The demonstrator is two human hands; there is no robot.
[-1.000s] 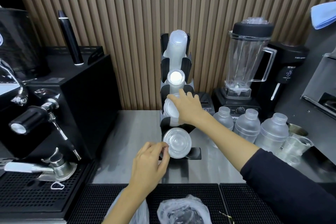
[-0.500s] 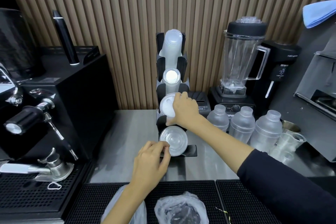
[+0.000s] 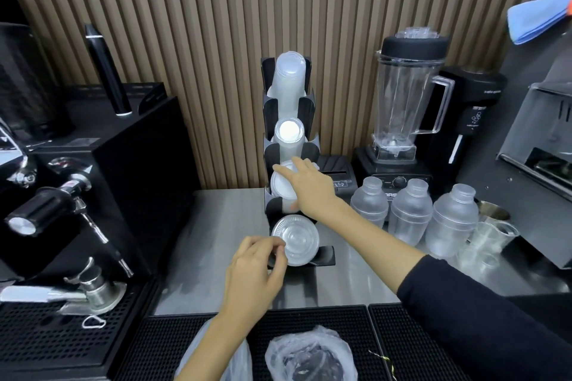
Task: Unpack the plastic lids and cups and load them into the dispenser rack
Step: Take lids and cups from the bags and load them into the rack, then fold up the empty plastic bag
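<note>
White lids [image 3: 281, 185] lie under the right hand [image 3: 311, 192].

Dispenser rack [image 3: 270, 108] stands upright at the back middle of the counter [image 3: 223, 226], against the slatted wall [image 3: 216, 40]. Four tiers: cup stacks [image 3: 289, 80] in the top two, white lids [image 3: 281, 185] in the third, clear lids [image 3: 295, 240] in the lowest. Right hand [image 3: 309, 192] on the third tier; left hand [image 3: 253, 272] in front of and touching the lowest. Espresso machine [image 3: 93, 195] to the left. Blender [image 3: 405, 96] to the right, three shaker bottles [image 3: 410, 213] before it. Plastic bags [image 3: 309, 356] on the mat [image 3: 309, 318] nearest the camera.
</note>
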